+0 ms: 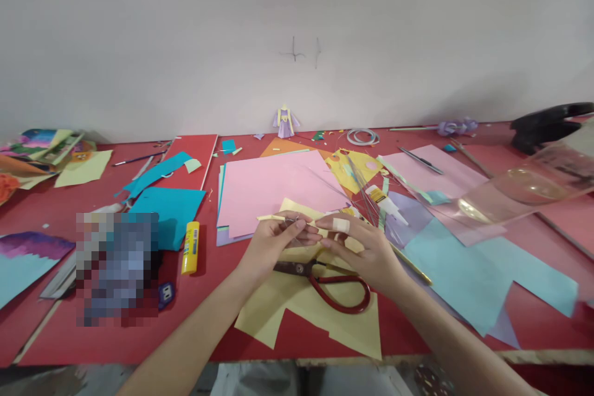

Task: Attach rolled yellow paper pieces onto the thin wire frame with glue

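Observation:
Over the middle of the table, my left hand (279, 240) is closed, with a thin pale yellow paper strip (270, 218) sticking out to its left. My right hand (364, 246), a white bandage on one finger, meets it with bent fingers. Whatever lies between its fingertips is too small to make out. Just below both hands are scissors with red handles (347, 308), on cut pale yellow paper (306, 298). Beyond the hands a stack of pink sheets (273, 192) lies flat.
A yellow glue stick (190, 249) stands left, near teal paper (174, 213). To the right are a white glue bottle (387, 203), light blue paper (464, 272) and a clear pinkish container (524, 189). A small paper dress figure (285, 122) stands against the wall.

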Demonstrator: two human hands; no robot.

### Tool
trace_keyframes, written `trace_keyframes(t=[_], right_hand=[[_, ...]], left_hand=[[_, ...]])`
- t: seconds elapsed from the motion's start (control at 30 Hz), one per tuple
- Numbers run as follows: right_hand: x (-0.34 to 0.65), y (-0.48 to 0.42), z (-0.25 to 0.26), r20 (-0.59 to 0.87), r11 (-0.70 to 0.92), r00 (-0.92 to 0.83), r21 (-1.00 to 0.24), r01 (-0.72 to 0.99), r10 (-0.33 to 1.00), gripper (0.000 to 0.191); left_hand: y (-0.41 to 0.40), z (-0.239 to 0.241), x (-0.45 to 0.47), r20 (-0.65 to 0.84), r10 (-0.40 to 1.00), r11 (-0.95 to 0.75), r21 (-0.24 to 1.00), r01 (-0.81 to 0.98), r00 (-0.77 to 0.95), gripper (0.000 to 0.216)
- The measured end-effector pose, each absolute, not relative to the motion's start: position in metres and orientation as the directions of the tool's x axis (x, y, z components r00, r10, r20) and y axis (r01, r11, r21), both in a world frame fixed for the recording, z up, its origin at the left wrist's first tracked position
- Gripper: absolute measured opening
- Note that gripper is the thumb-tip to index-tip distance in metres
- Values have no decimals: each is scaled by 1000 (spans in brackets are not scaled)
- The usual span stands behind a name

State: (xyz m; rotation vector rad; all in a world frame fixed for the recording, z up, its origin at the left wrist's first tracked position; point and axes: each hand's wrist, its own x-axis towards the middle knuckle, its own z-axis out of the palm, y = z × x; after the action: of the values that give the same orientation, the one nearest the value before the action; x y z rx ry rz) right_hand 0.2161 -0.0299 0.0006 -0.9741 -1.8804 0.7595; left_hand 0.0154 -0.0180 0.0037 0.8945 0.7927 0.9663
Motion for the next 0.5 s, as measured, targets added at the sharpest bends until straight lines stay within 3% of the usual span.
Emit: trace_keyframes(t=[0.07, 0.23, 0.5], right_hand=[[216, -31, 0, 470, 551, -288, -736, 393, 834, 22], [215, -34, 1, 459, 489, -187, -737, 466, 869, 17], [219, -33, -5, 510, 549, -224, -680, 486, 830, 18]], left_hand=[[-18, 5, 15, -182, 907, 330, 867, -373, 379, 30], [-19, 9, 12, -255, 852, 454, 796, -400, 458, 27], [-17, 6, 10, -304, 840, 510, 724, -465, 449, 19]])
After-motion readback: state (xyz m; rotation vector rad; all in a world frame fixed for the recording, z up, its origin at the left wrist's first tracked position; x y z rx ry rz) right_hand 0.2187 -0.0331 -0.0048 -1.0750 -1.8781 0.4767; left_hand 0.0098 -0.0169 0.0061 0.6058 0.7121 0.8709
